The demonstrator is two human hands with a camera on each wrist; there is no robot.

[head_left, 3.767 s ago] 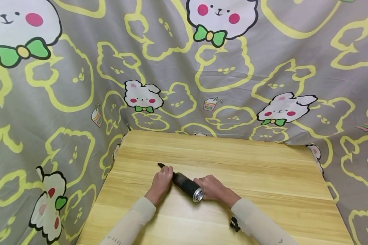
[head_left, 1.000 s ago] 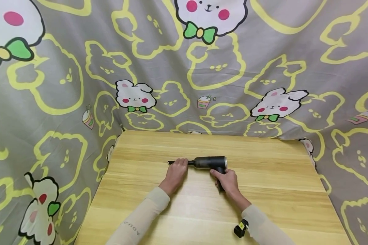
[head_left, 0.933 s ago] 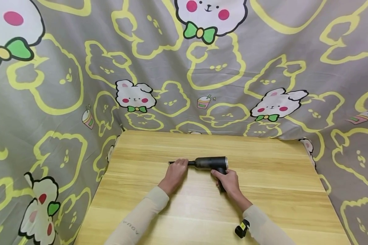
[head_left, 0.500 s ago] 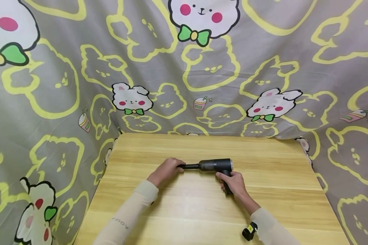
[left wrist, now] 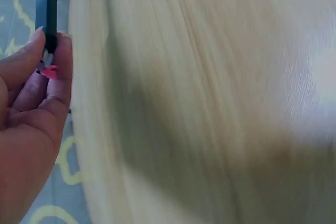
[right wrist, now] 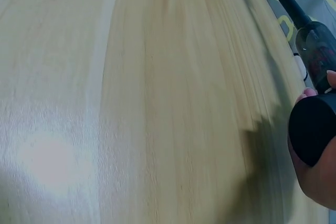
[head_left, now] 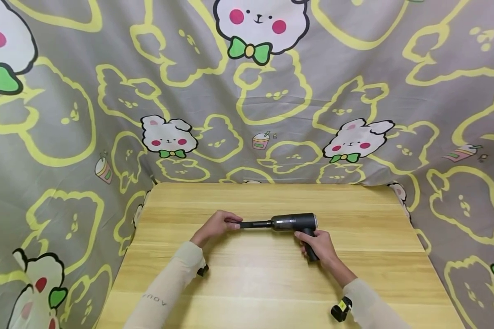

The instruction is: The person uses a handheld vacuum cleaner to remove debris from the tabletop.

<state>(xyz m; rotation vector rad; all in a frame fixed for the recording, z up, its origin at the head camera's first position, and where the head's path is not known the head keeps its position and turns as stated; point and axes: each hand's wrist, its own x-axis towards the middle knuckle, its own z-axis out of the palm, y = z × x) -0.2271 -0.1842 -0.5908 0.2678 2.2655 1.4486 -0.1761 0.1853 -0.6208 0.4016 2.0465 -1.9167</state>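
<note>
A black handheld vacuum cleaner (head_left: 295, 221) with a see-through front section is held level above the table, its long thin nozzle (head_left: 257, 224) pointing left. The right hand (head_left: 323, 246) grips its handle (head_left: 310, 249). At the far end of the nozzle, the left hand (head_left: 216, 225) pinches the tip between thumb and fingers. In the left wrist view the thumb and fingers of the left hand (left wrist: 34, 114) meet around the nozzle end (left wrist: 47, 9); a small red patch shows between them, unclear what it is. The right wrist view shows the round base of the handle (right wrist: 312, 129).
A wood-grain table (head_left: 247, 283) lies beneath both hands. Grey curtains (head_left: 288, 160) with cartoon rabbits hang behind it and on both sides. Small black wrist cameras sit at the left sleeve (head_left: 203, 270) and right sleeve (head_left: 340, 310).
The vacuum cleaner has swung from a slant to level. Later the left hand has slid from round the nozzle out to its tip, while the right hand keeps its grip on the handle.
</note>
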